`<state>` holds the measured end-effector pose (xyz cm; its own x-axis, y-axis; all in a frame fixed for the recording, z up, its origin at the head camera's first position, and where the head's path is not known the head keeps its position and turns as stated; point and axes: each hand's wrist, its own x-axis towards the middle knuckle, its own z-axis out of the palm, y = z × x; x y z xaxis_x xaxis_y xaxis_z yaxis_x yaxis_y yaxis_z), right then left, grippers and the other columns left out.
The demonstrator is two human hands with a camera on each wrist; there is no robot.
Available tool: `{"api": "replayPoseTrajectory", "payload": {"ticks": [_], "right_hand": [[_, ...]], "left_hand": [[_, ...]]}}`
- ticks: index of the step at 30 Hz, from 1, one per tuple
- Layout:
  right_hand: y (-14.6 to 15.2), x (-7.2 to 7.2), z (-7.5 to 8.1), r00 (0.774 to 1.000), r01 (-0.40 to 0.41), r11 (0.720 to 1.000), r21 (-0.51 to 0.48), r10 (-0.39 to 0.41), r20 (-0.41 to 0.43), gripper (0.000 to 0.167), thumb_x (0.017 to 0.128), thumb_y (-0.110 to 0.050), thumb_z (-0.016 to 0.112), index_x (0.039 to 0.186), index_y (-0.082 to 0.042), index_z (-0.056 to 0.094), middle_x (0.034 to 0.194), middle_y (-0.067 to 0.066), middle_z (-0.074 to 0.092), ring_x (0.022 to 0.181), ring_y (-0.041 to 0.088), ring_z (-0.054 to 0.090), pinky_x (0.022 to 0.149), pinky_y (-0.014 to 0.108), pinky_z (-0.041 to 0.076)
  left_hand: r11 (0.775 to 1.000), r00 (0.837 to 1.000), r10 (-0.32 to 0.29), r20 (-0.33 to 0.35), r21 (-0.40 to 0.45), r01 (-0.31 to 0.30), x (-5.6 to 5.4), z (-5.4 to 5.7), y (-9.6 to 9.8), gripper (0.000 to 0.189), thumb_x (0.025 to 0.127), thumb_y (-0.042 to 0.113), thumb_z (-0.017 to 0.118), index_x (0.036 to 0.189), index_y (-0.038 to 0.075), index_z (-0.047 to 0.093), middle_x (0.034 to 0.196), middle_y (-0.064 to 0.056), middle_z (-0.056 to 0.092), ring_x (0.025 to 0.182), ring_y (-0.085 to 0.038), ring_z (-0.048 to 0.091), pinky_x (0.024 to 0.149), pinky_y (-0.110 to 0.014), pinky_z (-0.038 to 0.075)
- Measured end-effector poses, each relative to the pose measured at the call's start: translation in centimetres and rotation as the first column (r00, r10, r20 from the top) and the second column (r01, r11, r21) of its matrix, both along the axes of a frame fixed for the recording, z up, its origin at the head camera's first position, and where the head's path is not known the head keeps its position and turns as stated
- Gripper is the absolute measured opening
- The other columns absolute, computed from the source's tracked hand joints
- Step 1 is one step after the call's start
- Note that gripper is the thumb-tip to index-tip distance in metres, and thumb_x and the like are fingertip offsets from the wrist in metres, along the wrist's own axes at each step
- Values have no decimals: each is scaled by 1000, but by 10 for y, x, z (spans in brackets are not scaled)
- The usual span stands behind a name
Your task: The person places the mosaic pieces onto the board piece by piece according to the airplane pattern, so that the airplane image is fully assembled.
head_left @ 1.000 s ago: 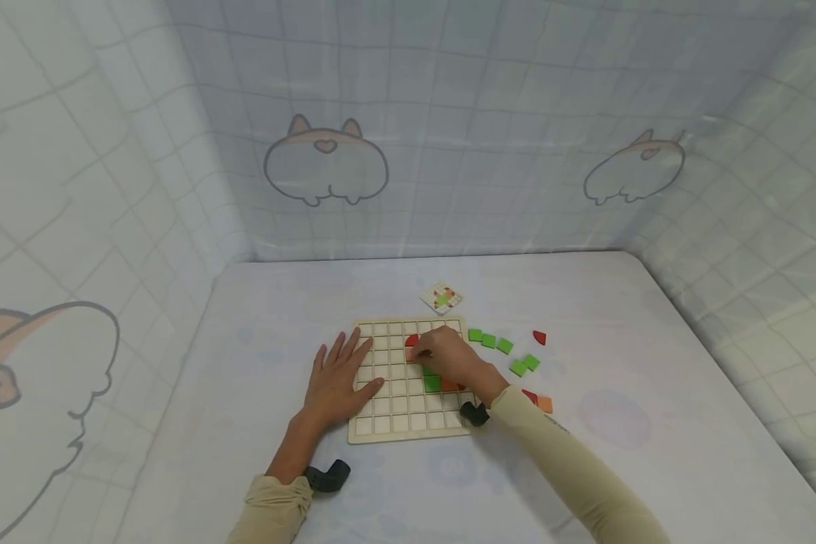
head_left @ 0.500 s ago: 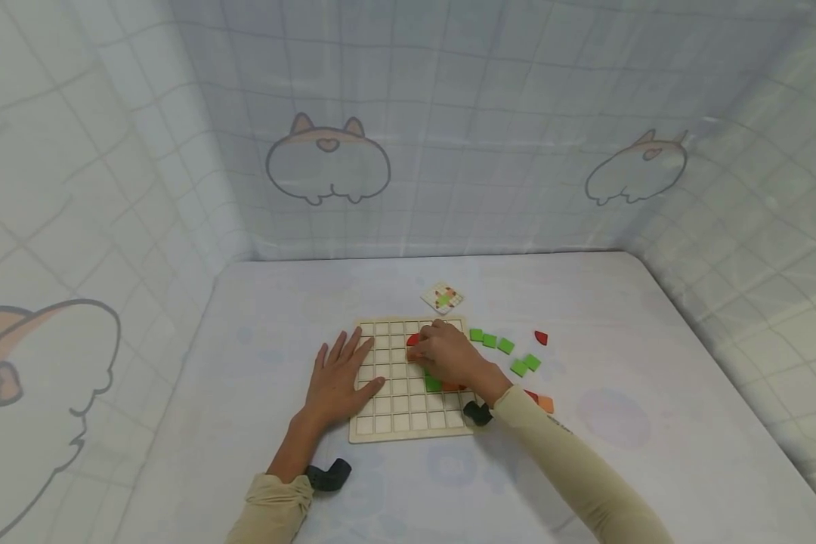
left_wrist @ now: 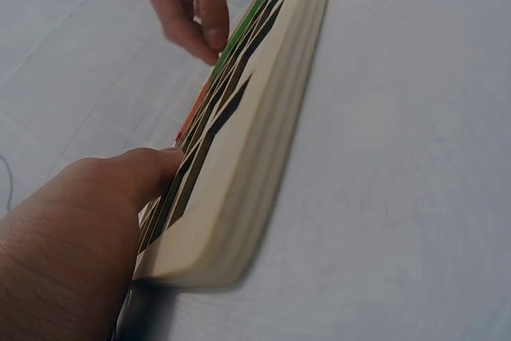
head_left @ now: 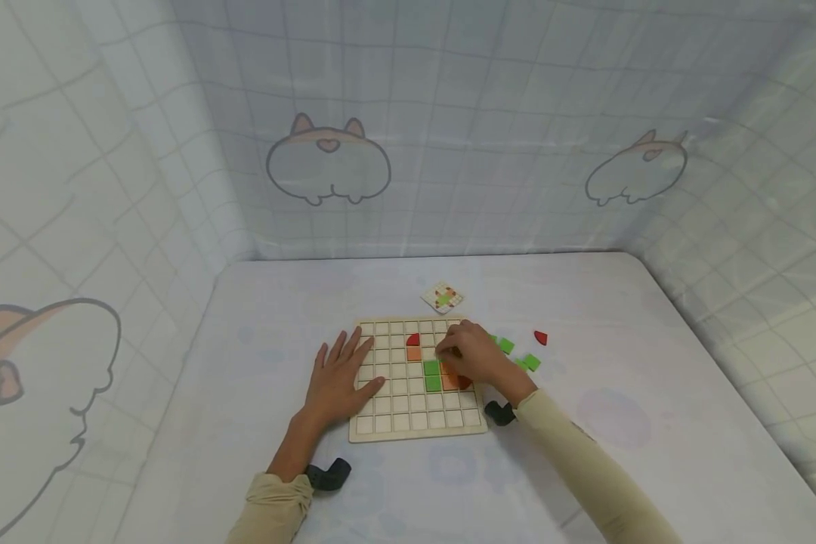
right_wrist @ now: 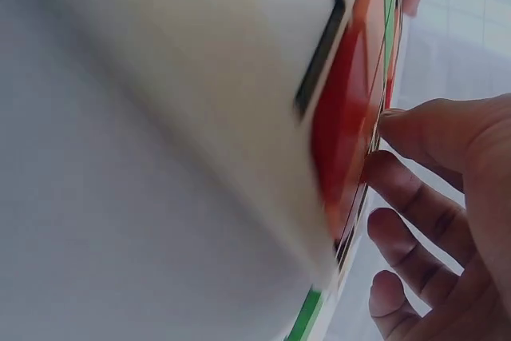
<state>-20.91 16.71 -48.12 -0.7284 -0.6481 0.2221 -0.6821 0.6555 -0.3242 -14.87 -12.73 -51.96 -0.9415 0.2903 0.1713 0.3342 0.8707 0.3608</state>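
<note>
My left hand (head_left: 340,380) lies spread over the left edge of the wooden grid board (head_left: 381,431); in the left wrist view its thumb (left_wrist: 152,172) rests on the board's edge. My right hand (head_left: 474,353) is over the board's right side, fingers loosely bent. In the right wrist view a gap shows between its thumb (right_wrist: 411,125) and index finger, with no tile visible there. Near its fingertips lie green square tiles (head_left: 433,384), orange tiles (head_left: 450,382) and a red piece (head_left: 465,383), partly hidden. Further left sit an orange square (head_left: 414,353) and a red quarter-round piece (head_left: 413,340).
A small pattern card (head_left: 443,298) lies behind the board. To the right are loose green squares (head_left: 533,362), partly covered by my right hand, and a red quarter-round piece (head_left: 541,338). A patterned cloth wall (head_left: 449,219) stands behind the table.
My right hand has moved right, off the orange square below the red quarter-round piece, which now lies uncovered in its cell. My left hand has stayed in place.
</note>
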Motion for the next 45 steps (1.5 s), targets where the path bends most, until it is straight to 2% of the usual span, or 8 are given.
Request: {"api": "replayPoseTrajectory", "payload": {"ticks": [10, 18, 23, 26, 33, 36, 40, 45], "right_hand": [[29, 0, 5, 990, 143, 990, 21, -143, 15, 7, 86, -13, 75, 93, -14, 79, 87, -5, 66, 77, 14, 50, 69, 30, 45], [53, -4, 6, 948, 317, 942, 106, -318, -11, 16, 84, -13, 78, 99, -11, 79, 99, 4, 67, 90, 24, 56, 81, 39, 51], [61, -6, 8, 928, 367, 922, 127, -373, 26, 17, 81, -14, 80, 98, -10, 79, 102, 6, 69, 91, 26, 58, 82, 42, 51], [63, -6, 8, 929, 361, 922, 137, -369, 36, 15, 81, -15, 80, 96, -10, 79, 100, 5, 72, 90, 25, 61, 81, 42, 51], [62, -7, 11, 938, 347, 919, 188, -343, -56, 18, 78, -22, 82, 94, -12, 80, 93, 1, 73, 82, 22, 59, 75, 41, 47], [59, -9, 12, 942, 337, 924, 181, -330, -66, 18, 78, -23, 81, 93, -13, 80, 92, 0, 73, 80, 21, 58, 74, 40, 46], [49, -7, 15, 951, 309, 940, 144, -302, -67, 16, 78, -24, 81, 90, -15, 80, 90, -2, 72, 80, 19, 56, 72, 38, 45], [26, -1, 18, 976, 215, 972, 92, -210, -59, 12, 78, -24, 81, 88, -17, 79, 90, -5, 71, 82, 17, 57, 72, 38, 47]], "left_hand": [[1000, 1000, 1, 7, 4, -2, 2, -1, -1, 78, 92, 59, 54, 154, 16, 35, 163, -7, 17, 148, -32, 11, 115, -59, 6], [1000, 1000, 7, 15, 4, -7, 2, 0, 0, 79, 91, 58, 56, 154, 15, 34, 163, -8, 17, 148, -33, 10, 115, -59, 5], [1000, 1000, 11, 18, -5, -11, 2, 0, 0, 79, 91, 58, 55, 155, 16, 34, 163, -7, 16, 148, -33, 10, 115, -59, 5], [1000, 1000, 11, 23, -1, -11, 2, 0, -1, 79, 92, 58, 54, 155, 16, 33, 163, -6, 16, 148, -32, 10, 115, -58, 4], [1000, 1000, 3, 10, 6, -3, 0, -3, -1, 78, 93, 59, 53, 155, 17, 33, 163, -6, 17, 148, -32, 10, 115, -58, 4], [1000, 1000, -1, 5, 10, 1, 0, -4, -1, 78, 93, 60, 52, 155, 17, 33, 163, -7, 17, 148, -32, 10, 115, -58, 5], [1000, 1000, -2, 3, 13, 2, 1, -3, 0, 77, 93, 59, 52, 155, 17, 34, 163, -7, 18, 148, -32, 11, 115, -58, 5], [1000, 1000, 0, 1, 9, 0, 1, -3, 0, 79, 92, 60, 53, 155, 17, 34, 163, -7, 18, 148, -33, 11, 115, -58, 5]]}}
